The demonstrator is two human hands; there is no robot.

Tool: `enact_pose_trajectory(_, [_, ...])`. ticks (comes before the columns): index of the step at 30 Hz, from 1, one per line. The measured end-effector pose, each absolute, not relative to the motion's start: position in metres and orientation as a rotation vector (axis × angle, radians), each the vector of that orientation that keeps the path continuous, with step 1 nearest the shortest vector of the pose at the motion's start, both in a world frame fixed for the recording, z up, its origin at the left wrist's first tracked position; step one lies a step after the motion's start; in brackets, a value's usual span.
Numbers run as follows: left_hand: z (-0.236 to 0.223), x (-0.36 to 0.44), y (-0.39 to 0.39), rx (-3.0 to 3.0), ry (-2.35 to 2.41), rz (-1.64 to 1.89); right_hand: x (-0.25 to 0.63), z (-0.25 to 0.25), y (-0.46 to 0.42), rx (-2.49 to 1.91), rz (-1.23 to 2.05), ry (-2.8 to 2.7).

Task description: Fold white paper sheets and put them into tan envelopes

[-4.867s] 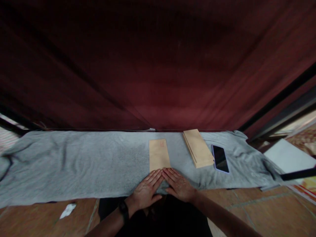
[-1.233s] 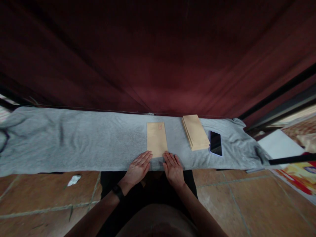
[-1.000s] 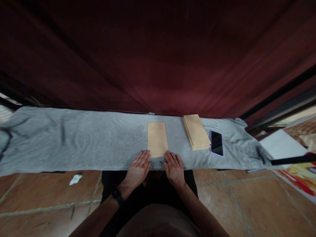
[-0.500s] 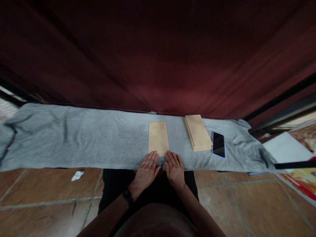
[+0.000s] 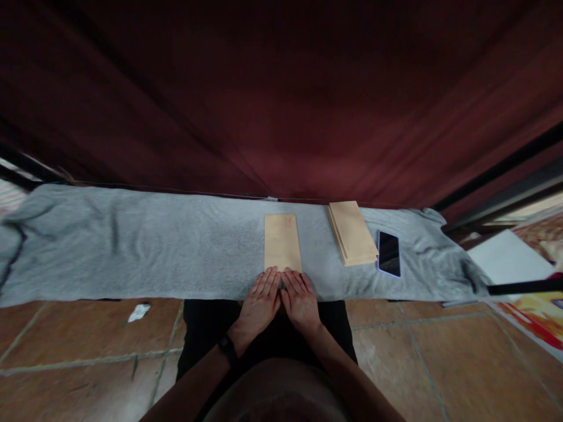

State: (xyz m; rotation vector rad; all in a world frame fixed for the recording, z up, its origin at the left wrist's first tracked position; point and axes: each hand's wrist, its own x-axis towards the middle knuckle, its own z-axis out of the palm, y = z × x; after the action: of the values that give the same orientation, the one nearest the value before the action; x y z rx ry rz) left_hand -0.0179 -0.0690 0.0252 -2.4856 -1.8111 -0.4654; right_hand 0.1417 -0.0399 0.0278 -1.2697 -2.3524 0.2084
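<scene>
A brown paper envelope (image 5: pixel 282 241) lies upright-on on the grey cloth (image 5: pixel 189 246), a small printed mark near its top right corner. Flat across its near edge rest both hands, side by side. My left hand (image 5: pixel 260 300) covers the lower left corner, fingers stretched out. Over the near edge beside it, towards the lower right corner, lies my right hand (image 5: pixel 301 298), its fingers also extended. The thumbs are close together. Neither hand grips anything. Right of the envelope sits a stack of brown envelopes (image 5: pixel 353 232), slightly fanned.
A phone (image 5: pixel 389 254) with a pale purple edge lies right of the stack. Dark red fabric (image 5: pixel 281 117) hangs behind the cloth-covered surface. A white board (image 5: pixel 510 257) and a black bar (image 5: pixel 523 286) are at the far right. Crumpled white paper (image 5: pixel 139 312) lies on the tiled floor.
My right hand has slid left along the envelope's near edge, closer to my left hand. My left hand has barely moved. The envelope stays in place.
</scene>
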Motion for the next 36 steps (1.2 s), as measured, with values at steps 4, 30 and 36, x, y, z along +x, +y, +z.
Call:
enact_pose_trajectory(4, [0.025,-0.017,-0.068,-2.486,-1.817,-0.509,0.153,0.026,-0.037,-1.311,0.179,-2.332])
enact_pose_trajectory(30, [0.028,0.010,-0.042,-2.557,-1.720,-0.486,0.165,0.028,-0.033,-1.410,0.135,-2.240])
enact_pose_trajectory(36, [0.033,-0.005,0.041,-2.640,-1.553,-0.508,0.162,0.027,-0.033,-1.423,0.161,-2.175])
